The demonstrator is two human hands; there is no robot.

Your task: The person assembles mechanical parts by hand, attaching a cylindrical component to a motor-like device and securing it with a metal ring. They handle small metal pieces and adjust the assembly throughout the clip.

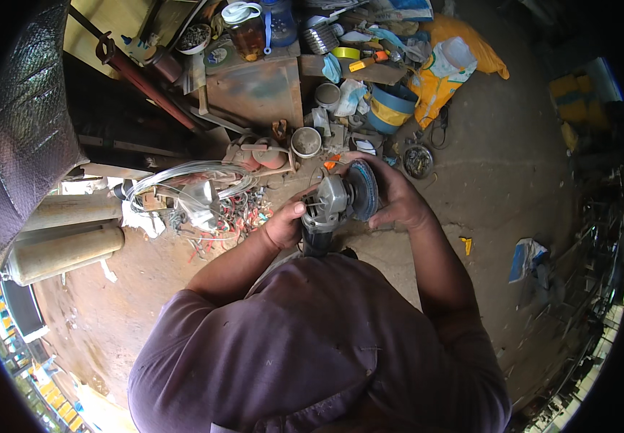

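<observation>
An angle grinder (327,208) is held in front of my chest, its metal gear head up and its dark body down against my shirt. My left hand (286,223) grips the grinder from the left, thumb beside the gear head. A worn flap disc (365,189) with a bluish edge is on the grinder's right side. Around the disc's outer face curls my right hand (398,189), with the thumb at its lower edge and the fingers over the top. The disc hides part of the right palm.
Coiled wire (192,176) and scattered scraps (239,216) lie to the left, near metal cylinders (68,249). Ahead are a white bowl (306,142), a blue and yellow bucket (392,108) and a yellow sack (433,81). A round dish of scraps (418,161) sits on the floor.
</observation>
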